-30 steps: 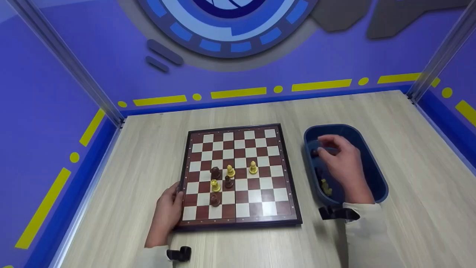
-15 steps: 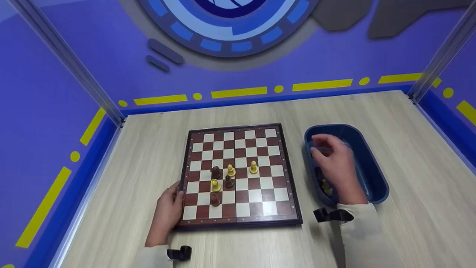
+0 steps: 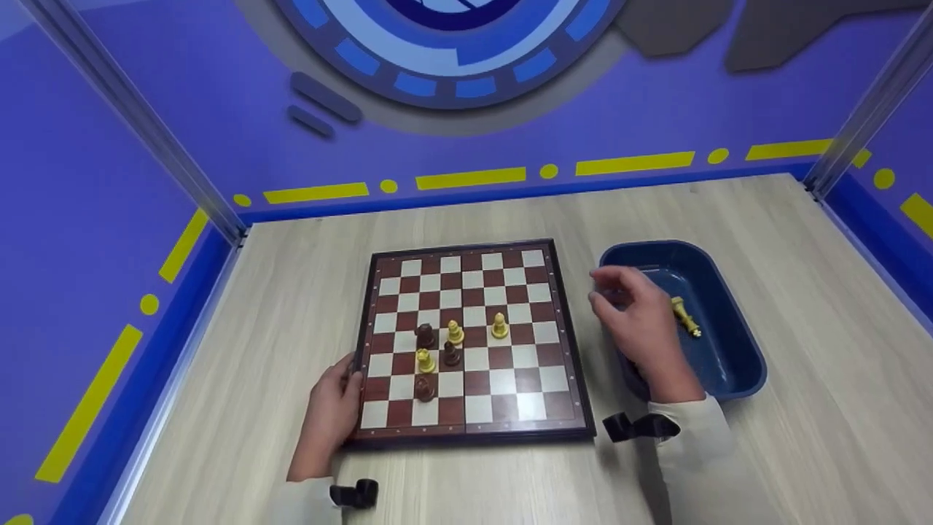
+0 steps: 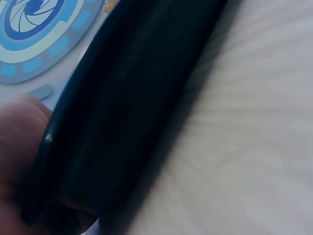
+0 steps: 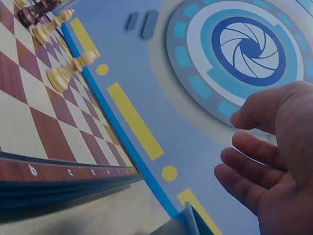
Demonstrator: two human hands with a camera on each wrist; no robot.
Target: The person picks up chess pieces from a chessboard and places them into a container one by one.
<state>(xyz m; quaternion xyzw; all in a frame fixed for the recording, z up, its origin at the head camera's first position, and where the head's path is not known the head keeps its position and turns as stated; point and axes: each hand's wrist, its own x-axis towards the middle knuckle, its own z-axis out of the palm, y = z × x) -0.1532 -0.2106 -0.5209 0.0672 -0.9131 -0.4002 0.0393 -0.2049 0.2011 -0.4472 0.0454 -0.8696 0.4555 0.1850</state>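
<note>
My left hand holds the left edge of the chessboard, its fingers hooked around the side; the left wrist view shows the hand against the board's dark edge. My right hand hovers over the left rim of a blue tub, fingers loosely bent. In the right wrist view the thumb stands apart from the fingers, with nothing between them. Pale pieces on the board include a bishop-like piece, another pale one and a rook-like one. Dark pieces stand beside them.
A pale chess piece lies on its side in the tub. The hand hides the tub's left part. The wooden table meets patterned blue walls at the back and sides.
My right hand has moved left, from over the tub to its left rim. This uncovers the pale piece lying in the tub. The left hand and the pieces on the board stay put.
</note>
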